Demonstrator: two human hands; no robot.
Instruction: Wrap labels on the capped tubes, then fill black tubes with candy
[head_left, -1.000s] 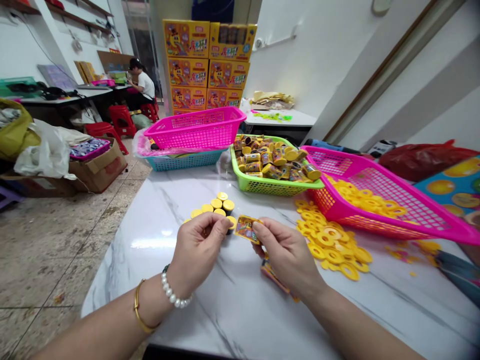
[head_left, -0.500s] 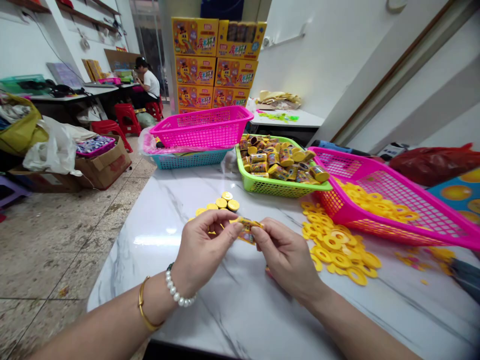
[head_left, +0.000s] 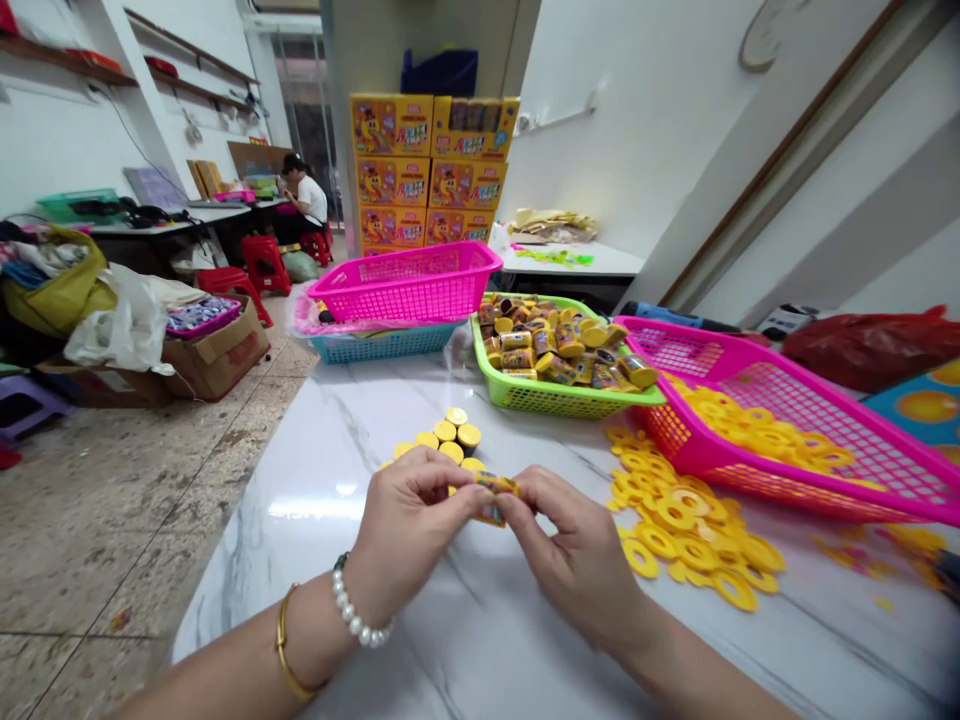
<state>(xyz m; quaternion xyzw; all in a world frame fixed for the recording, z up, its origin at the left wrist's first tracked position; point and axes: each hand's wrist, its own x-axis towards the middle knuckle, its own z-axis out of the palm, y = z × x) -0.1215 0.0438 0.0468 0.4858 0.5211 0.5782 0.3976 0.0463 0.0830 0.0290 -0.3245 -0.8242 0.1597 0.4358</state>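
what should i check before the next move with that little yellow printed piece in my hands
1. Left hand pinches the yellow printed piece: ok.
2. Right hand grips its other end: ok.
3. Piece bent between fingertips, exact shape: cannot tell, blurred.
4. Yellow-capped cylinders standing upright just beyond the hands: ok.
5. Loose yellow rings all on the marble table, off the edge: ok.
6. Green basket of printed cylinders, level: ok.
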